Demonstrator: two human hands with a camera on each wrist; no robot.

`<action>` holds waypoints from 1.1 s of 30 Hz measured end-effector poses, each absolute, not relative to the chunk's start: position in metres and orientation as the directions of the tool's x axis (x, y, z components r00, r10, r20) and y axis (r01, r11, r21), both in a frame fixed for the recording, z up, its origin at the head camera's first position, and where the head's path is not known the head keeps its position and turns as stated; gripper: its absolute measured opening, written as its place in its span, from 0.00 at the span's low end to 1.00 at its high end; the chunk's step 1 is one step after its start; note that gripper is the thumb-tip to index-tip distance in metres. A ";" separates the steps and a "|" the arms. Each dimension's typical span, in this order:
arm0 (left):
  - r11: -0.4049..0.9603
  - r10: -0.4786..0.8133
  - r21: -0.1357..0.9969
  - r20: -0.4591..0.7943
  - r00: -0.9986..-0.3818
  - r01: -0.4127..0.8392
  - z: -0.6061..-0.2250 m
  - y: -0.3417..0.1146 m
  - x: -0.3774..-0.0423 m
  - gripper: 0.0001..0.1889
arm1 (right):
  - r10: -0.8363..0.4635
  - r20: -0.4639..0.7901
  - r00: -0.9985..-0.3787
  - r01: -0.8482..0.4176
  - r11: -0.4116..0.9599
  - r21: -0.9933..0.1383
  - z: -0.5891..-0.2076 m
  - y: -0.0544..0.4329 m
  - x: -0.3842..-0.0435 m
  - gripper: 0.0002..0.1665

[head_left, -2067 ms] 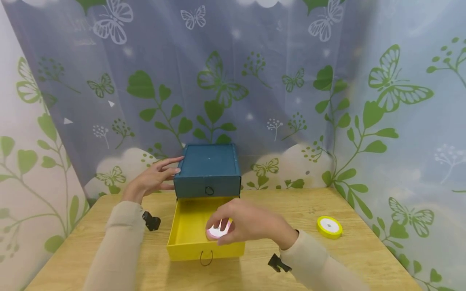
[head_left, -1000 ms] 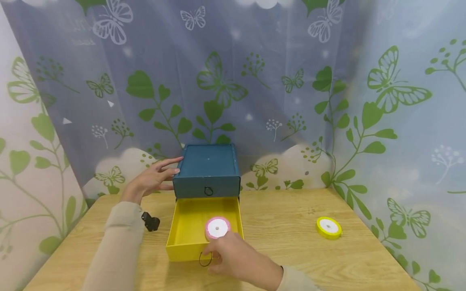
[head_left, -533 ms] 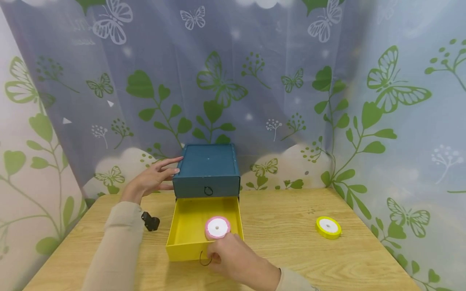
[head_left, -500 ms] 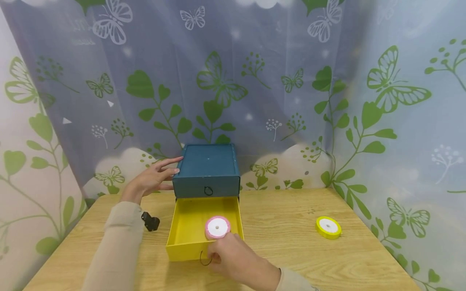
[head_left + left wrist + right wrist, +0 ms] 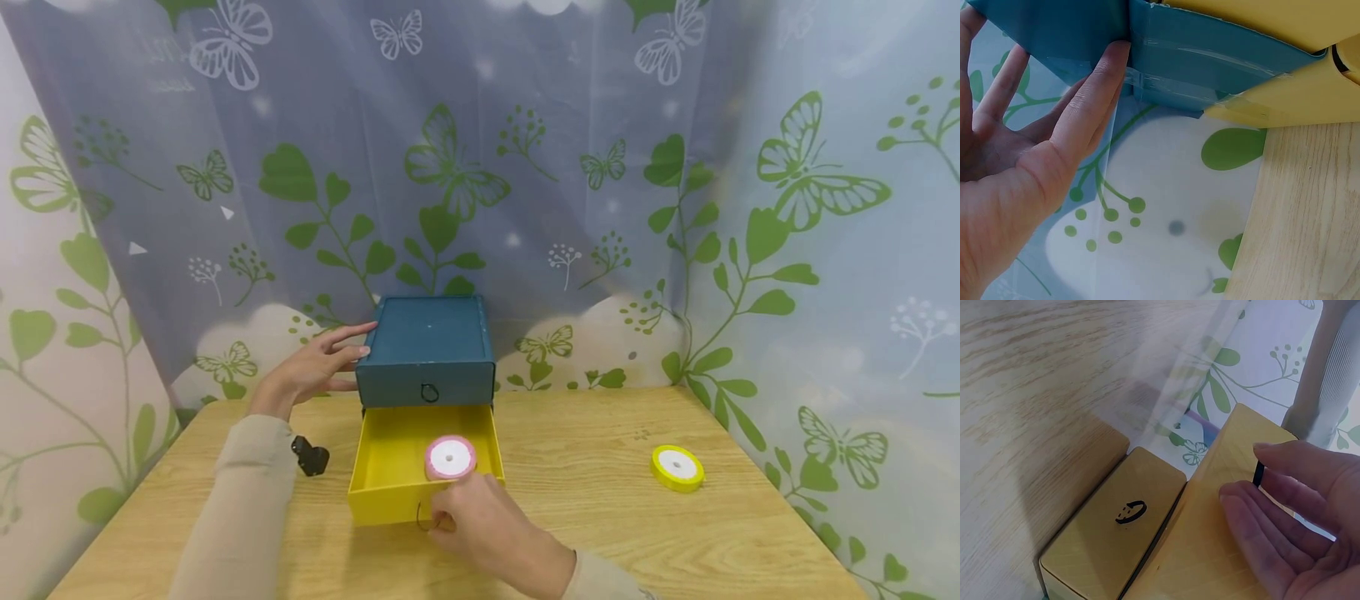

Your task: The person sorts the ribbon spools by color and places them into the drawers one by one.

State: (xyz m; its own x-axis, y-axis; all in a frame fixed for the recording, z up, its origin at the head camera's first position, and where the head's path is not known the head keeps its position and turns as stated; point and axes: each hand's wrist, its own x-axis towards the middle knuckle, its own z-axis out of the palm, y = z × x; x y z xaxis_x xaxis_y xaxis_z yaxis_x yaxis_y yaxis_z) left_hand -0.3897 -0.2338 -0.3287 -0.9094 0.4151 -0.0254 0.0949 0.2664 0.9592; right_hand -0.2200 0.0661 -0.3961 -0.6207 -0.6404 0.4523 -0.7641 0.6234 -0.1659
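Note:
A blue drawer box (image 5: 431,333) stands at the back of the table with a yellow drawer (image 5: 386,505) pulled out below its blue front. Inside that drawer, near its front right, lies a pink ribbon spool (image 5: 450,457) with a white face. My right hand (image 5: 498,529) is at the drawer front; in the right wrist view its thumb and fingers pinch the black loop pull (image 5: 1259,474). My left hand (image 5: 311,367) rests against the box's left side, fingers extended, as the left wrist view also shows.
A yellow ribbon spool (image 5: 677,468) lies on the wooden table (image 5: 600,517) to the right. Another drawer front (image 5: 1110,531) with its own black loop sits near the tabletop in the right wrist view. A patterned curtain (image 5: 570,208) hangs close behind the box.
My right hand left the pink ribbon spool, came down to the front and took the loop pull. The yellow drawer has since slid slightly inward, carrying the spool. My left hand stayed put.

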 end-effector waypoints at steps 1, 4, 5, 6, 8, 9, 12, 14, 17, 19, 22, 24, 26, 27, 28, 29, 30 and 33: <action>0.266 0.414 0.959 -0.026 -0.910 0.094 -0.329 -0.234 -0.390 0.37 | -0.640 0.452 -0.621 -0.765 0.621 -0.172 -0.396 0.066 -0.221 0.08; 0.265 0.413 0.960 -0.028 -0.910 0.091 -0.329 -0.234 -0.390 0.38 | -0.640 0.451 -0.621 -0.770 0.606 -0.201 -0.396 0.067 -0.222 0.08; 0.265 0.413 0.960 -0.028 -0.910 0.091 -0.329 -0.234 -0.390 0.38 | -0.641 0.448 -0.624 -0.771 0.600 -0.215 -0.395 0.067 -0.223 0.08; 0.265 0.413 0.960 -0.028 -0.910 0.090 -0.329 -0.234 -0.390 0.38 | -0.641 0.442 -0.627 -0.770 0.595 -0.230 -0.395 0.068 -0.224 0.07; 0.265 0.414 0.960 -0.028 -0.910 0.091 -0.329 -0.234 -0.390 0.38 | -0.643 0.436 -0.630 -0.772 0.583 -0.255 -0.393 0.069 -0.225 0.07; 0.265 0.414 0.960 -0.028 -0.910 0.091 -0.329 -0.234 -0.390 0.38 | -0.643 0.432 -0.632 -0.771 0.577 -0.269 -0.393 0.069 -0.226 0.07; 0.263 0.417 0.960 -0.027 -0.909 0.092 -0.329 -0.234 -0.390 0.37 | -0.641 0.432 -0.634 -0.771 0.564 -0.295 -0.392 0.071 -0.228 0.06; 0.265 0.418 0.960 -0.027 -0.908 0.094 -0.329 -0.234 -0.390 0.37 | -0.639 0.440 -0.631 -0.774 0.556 -0.301 -0.392 0.071 -0.229 0.05; 0.270 0.417 0.958 -0.027 -0.908 0.096 -0.329 -0.234 -0.390 0.37 | -0.636 0.447 -0.629 -0.776 0.550 -0.309 -0.392 0.071 -0.230 0.05; 0.273 0.417 0.957 -0.027 -0.909 0.097 -0.329 -0.234 -0.390 0.38 | -0.636 0.442 -0.633 -0.773 0.549 -0.318 -0.391 0.071 -0.231 0.04; 0.273 0.418 0.957 -0.027 -0.908 0.097 -0.329 -0.234 -0.390 0.38 | -0.635 0.431 -0.642 -0.767 0.550 -0.332 -0.390 0.072 -0.233 0.04; 0.276 0.418 0.956 -0.027 -0.908 0.099 -0.329 -0.234 -0.389 0.37 | -0.636 0.428 -0.642 -0.766 0.547 -0.337 -0.389 0.072 -0.234 0.04; 0.282 0.416 0.954 -0.027 -0.909 0.101 -0.328 -0.234 -0.389 0.37 | -0.634 0.430 -0.642 -0.766 0.546 -0.338 -0.389 0.072 -0.235 0.04; 0.285 0.415 0.953 -0.027 -0.910 0.102 -0.328 -0.234 -0.389 0.37 | -0.633 0.429 -0.645 -0.764 0.547 -0.342 -0.389 0.072 -0.236 0.04; 0.289 0.413 0.952 -0.027 -0.910 0.103 -0.328 -0.234 -0.388 0.37 | -0.632 0.428 -0.646 -0.763 0.545 -0.347 -0.389 0.072 -0.237 0.04; 0.290 0.412 0.952 -0.027 -0.911 0.103 -0.328 -0.234 -0.388 0.37 | -0.631 0.426 -0.649 -0.761 0.544 -0.353 -0.389 0.071 -0.238 0.04; 0.289 0.411 0.952 -0.027 -0.911 0.102 -0.328 -0.234 -0.388 0.37 | -0.629 0.425 -0.651 -0.759 0.542 -0.361 -0.389 0.071 -0.240 0.04; 0.285 0.410 0.954 -0.030 -0.912 0.097 -0.328 -0.233 -0.388 0.37 | -0.622 0.421 -0.660 -0.751 0.530 -0.394 -0.390 0.072 -0.245 0.04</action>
